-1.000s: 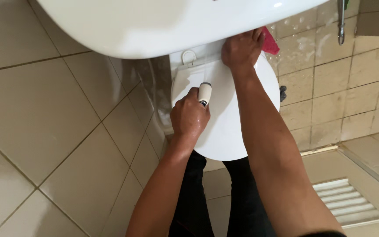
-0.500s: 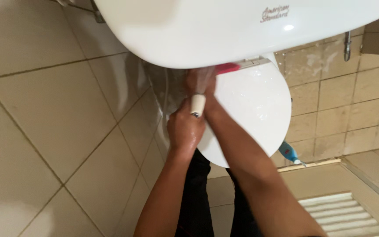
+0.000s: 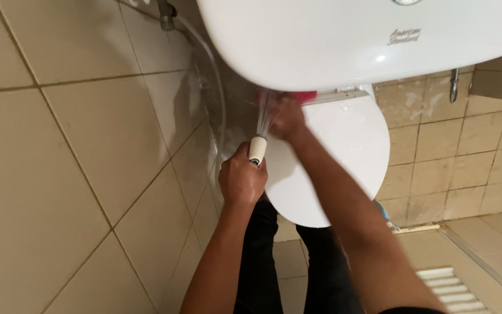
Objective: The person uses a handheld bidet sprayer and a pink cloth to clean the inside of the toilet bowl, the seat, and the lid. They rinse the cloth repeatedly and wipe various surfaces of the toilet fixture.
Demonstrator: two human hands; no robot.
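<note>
Water now sprays from white sprayer (image 3: pixel 257 150), gripped in left hand (image 3: pixel 240 179), nozzle aimed up-right at right hand (image 3: pixel 286 119), fingers pressing pink cloth (image 3: pixel 304 96) behind toilet lid (image 3: pixel 344 145).

Beige wall tiles (image 3: pixel 76 151); white floor vent (image 3: pixel 454 288); chrome valve (image 3: pixel 453 84).

- Premises: a bathroom or toilet cubicle.
- White toilet with closed lid (image 3: pixel 344 151) and a white cistern (image 3: pixel 332 40) above it.
- Beige tiled wall (image 3: pixel 71 145) and tiled floor (image 3: pixel 495 174).
- Hand-held spray nozzle (image 3: pixel 257 150) on a wall-fed hose (image 3: pixel 219 99).
- Slatted floor grate (image 3: pixel 460 291) at lower right.
</note>
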